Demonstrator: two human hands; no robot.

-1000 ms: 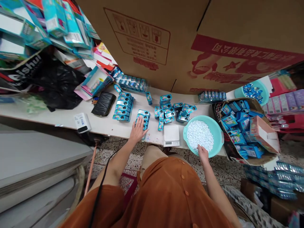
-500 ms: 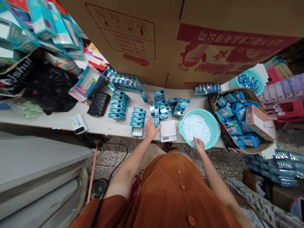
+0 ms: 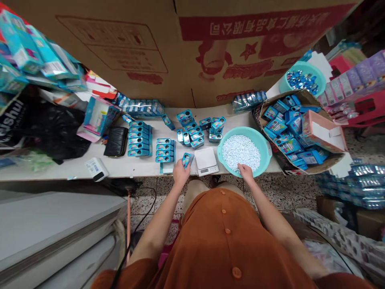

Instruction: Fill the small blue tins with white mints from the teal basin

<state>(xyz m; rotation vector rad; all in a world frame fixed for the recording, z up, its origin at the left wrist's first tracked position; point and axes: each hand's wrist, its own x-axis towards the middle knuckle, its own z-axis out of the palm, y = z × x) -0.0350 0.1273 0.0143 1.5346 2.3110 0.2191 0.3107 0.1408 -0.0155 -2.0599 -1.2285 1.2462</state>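
Observation:
My left hand point(image 3: 181, 173) is closed on a small blue tin point(image 3: 187, 159), held at the table's front edge. My right hand point(image 3: 246, 171) reaches over the near rim of a turquoise basin point(image 3: 266, 164), its fingers pinched at the edge of the small white candies point(image 3: 241, 152); whatever is between them is too small to make out. Between my hands lies a white digital scale point(image 3: 206, 159). Loose blue tins point(image 3: 197, 142) are clustered behind it. Left of my left hand, more tins stand in a short row point(image 3: 165, 150) and a longer row point(image 3: 138, 138).
A big cardboard box point(image 3: 120, 48) rises behind the table. To the right is an open carton point(image 3: 264, 104) full of blue packs, with another turquoise basin point(image 3: 320, 80) behind it. A black wallet point(image 3: 116, 141), a white device point(image 3: 96, 169) and a black bag point(image 3: 57, 124) lie left.
My left hand has taken a blue tin from the front of the cluster and drawn it toward me. My right hand stays at the basin's near side. The view has shifted slightly.

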